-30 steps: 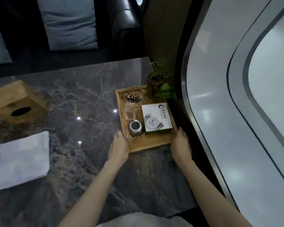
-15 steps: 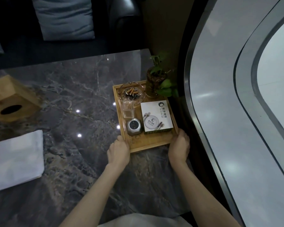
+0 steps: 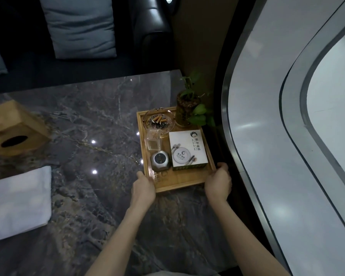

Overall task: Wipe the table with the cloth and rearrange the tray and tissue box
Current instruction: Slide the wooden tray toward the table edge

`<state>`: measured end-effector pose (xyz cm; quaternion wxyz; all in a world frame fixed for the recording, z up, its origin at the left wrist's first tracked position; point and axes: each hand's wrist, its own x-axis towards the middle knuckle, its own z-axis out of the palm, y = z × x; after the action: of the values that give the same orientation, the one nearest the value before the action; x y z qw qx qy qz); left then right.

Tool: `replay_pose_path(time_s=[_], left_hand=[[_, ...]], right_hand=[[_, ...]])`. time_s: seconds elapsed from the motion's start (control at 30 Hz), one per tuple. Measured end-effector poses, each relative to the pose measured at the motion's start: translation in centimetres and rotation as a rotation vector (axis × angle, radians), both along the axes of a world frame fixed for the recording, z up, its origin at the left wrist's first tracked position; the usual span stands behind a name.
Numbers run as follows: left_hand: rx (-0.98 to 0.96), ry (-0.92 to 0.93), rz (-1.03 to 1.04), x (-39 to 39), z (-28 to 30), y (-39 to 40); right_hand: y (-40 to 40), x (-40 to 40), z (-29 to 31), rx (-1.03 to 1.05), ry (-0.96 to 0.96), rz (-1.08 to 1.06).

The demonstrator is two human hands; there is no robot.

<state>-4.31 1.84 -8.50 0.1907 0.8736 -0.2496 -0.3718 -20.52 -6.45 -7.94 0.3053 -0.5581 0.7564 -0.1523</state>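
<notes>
A wooden tray (image 3: 184,181) sits at the right edge of the dark marble table (image 3: 88,124). My left hand (image 3: 143,188) grips its near left corner and my right hand (image 3: 219,181) grips its near right corner. On the tray are a glass ashtray (image 3: 159,120) with cigarette butts, a small clear holder (image 3: 153,140), a round metal object (image 3: 160,160) and a white box (image 3: 187,149). A wooden tissue box (image 3: 14,129) lies at the far left. A folded white cloth (image 3: 16,202) rests on the table's left side.
A potted plant (image 3: 187,105) stands at the tray's far right corner. Beyond the table is a dark sofa (image 3: 157,36) with grey cushions (image 3: 80,26). A curved pale wall (image 3: 277,136) runs close along the right side.
Both hands have closed round the tray's near corners, and the tray sits slightly farther from me. The view has shifted right, so tissue box and cloth lie nearer the left edge.
</notes>
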Motion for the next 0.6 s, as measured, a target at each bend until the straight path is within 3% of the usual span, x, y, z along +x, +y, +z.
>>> replay_pose_path(time_s=[0.23,0.4,0.6], left_hand=[[-0.1,0.097,0.21,1.0,-0.5,-0.6],[-0.12,0.103,0.247,1.0,-0.8,-1.1],[-0.106,-0.001,0.2,0.5,-0.9,-1.5]], right_hand=[[-1.7,0.7,0.5,0.145,-0.131,0.035],[-3.9,0.3,0.1,0.261,-0.183,0.024],[-4.8,0.7,-0.1,0.248,-0.314,0.024]])
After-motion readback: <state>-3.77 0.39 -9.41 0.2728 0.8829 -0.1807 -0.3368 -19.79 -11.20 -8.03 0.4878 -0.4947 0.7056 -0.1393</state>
